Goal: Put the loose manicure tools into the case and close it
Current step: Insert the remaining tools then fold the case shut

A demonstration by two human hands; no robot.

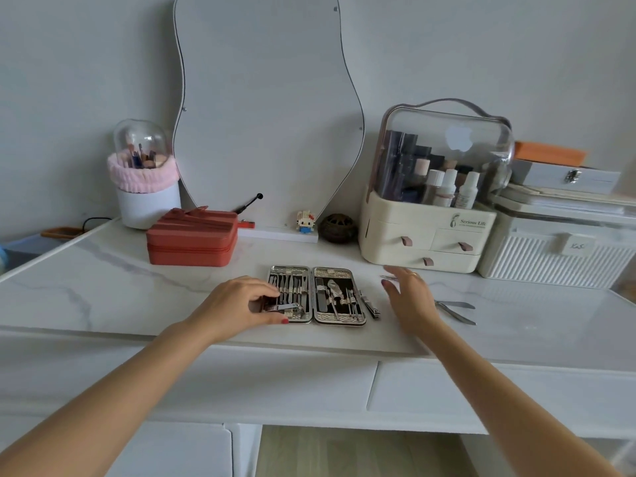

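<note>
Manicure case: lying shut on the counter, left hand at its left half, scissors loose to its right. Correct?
No. The head view shows the manicure case lying open, both halves flat, tools in their slots. Left hand at its left half and scissors loose to its right are correct.

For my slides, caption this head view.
Left hand holds clipper in open manicure case; right hand hovers.

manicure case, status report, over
Left hand pinching clipper in open case. Right hand open, hovering by loose tweezers, scissors; small clipper beside case. Nothing blocking.

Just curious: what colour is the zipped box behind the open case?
Coral red box, clearest in the head view.
</note>
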